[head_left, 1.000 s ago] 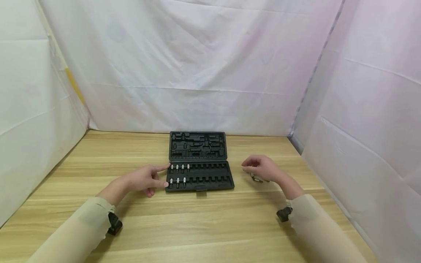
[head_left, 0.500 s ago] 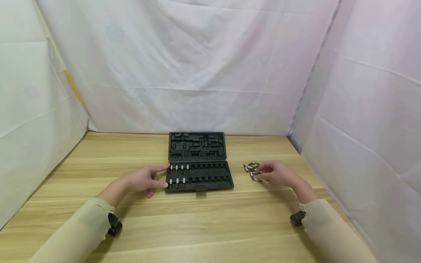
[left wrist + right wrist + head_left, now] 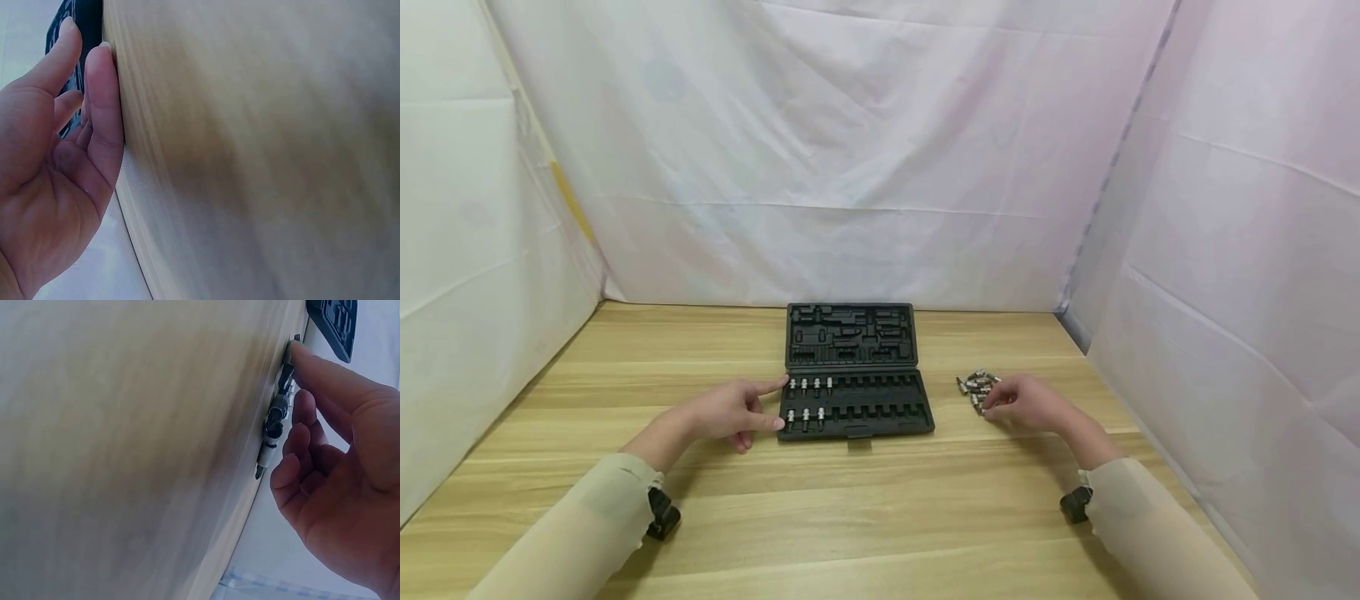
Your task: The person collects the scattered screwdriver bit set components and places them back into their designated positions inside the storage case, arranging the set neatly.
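An open black plastic socket case (image 3: 857, 397) lies mid-table, its lid (image 3: 810, 335) folded back. Several silver bit sockets (image 3: 817, 385) fill the left part of its two rows. My left hand (image 3: 730, 412) touches the case's left edge with thumb and index finger spread apart; the left wrist view shows the palm (image 3: 56, 150). To the right, my right hand (image 3: 1030, 404) reaches into a loose pile of bit sockets (image 3: 977, 383). Its thumb and index finger pinch a bit socket (image 3: 287, 355) at the pile's near side, mostly hidden by the fingertips.
Wood-grain tabletop (image 3: 850, 517) stretches around the case. White cloth (image 3: 835, 167) hangs behind and along both sides. The slots (image 3: 880, 411) on the right of the case hold nothing. Black wrist cameras (image 3: 662, 512) sit below both sleeves.
My right hand went rightward over the pile, uncovering it, then shifted slightly, and its fingertips now cover a bit socket at the near side. The left hand stayed at the case.
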Available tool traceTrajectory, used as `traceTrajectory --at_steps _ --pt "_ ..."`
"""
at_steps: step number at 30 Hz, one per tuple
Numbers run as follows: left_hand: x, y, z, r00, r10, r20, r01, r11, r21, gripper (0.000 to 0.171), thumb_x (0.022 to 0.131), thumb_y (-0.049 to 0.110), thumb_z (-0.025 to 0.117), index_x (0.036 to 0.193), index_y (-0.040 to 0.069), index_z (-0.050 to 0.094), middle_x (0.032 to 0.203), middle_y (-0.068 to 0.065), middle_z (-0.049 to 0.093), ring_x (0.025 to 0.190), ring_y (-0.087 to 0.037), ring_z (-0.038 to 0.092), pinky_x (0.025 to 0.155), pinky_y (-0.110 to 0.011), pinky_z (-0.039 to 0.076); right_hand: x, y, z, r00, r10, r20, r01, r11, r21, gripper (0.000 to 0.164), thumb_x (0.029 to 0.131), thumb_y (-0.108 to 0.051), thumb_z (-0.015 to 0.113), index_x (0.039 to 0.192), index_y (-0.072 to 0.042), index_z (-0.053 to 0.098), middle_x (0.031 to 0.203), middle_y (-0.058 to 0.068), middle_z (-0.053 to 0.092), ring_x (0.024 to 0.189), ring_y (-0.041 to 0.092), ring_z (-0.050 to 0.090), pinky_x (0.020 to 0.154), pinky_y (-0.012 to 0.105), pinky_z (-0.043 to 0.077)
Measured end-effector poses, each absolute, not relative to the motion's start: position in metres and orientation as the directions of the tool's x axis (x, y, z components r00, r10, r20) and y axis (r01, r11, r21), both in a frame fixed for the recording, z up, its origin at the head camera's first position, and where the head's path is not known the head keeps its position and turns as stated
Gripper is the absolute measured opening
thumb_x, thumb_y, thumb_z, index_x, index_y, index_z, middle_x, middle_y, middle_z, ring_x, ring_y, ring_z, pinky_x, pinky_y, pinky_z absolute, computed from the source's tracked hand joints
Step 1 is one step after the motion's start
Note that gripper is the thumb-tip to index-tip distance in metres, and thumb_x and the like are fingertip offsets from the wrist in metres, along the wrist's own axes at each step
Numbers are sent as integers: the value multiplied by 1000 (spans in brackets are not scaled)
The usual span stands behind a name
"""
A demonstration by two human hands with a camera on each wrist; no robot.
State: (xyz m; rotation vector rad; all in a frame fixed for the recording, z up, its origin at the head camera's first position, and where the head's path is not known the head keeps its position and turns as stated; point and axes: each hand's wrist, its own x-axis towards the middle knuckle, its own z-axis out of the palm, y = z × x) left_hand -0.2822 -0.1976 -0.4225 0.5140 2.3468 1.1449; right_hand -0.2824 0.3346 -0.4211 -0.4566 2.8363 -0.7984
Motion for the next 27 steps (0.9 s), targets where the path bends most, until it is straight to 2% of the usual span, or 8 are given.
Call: traceTrajectory --at_steps 8,15,18,23,27 --pt "-282 -197 -424 -815 519 -257 118 583 804 94 100 31 83 175 16 28 87 -10 57 67 -21 65 63 -38 67 -280 330 -418 -944 -322 -72 -239 819 -522 8 96 -18 85 99 -12 82 97 0 77 89 13 64 81 31 55" --pt "-284 -197 -424 -823 501 -267 107 599 794 95 99 31 84 175 18 28 88 -10 56 67 -21 65 63 -38 68 -280 317 -409 -948 -315 -38 -246 804 -541 6 101 -21 80 103 -15 79 102 -2 79 97 11 69 91 32 58" --pt "-284 -197 -423 -823 500 -270 105 601 793 94 99 31 84 175 18 28 88 -10 56 67 -21 65 63 -38 68 -283 308 -407 -949 -313 -41 -236 789 -568 12 104 -25 78 111 -15 78 106 -1 78 100 13 69 93 34 58" --pt "-282 -197 -422 -820 502 -273 101 598 795 94 100 29 83 175 16 28 87 -10 56 68 -21 65 63 -37 68 -289 292 -404 -942 -335 -24 -244 732 -636 33 108 -28 73 137 -12 74 113 4 78 101 19 72 87 38 61" --pt "-283 -196 -421 -818 507 -272 104 596 796 93 101 29 83 175 16 28 86 -10 56 67 -21 65 63 -37 68 -292 280 -402 -935 -355 -21 -233 657 -717 38 110 -29 70 143 -10 71 119 15 78 99 28 75 79 46 65"
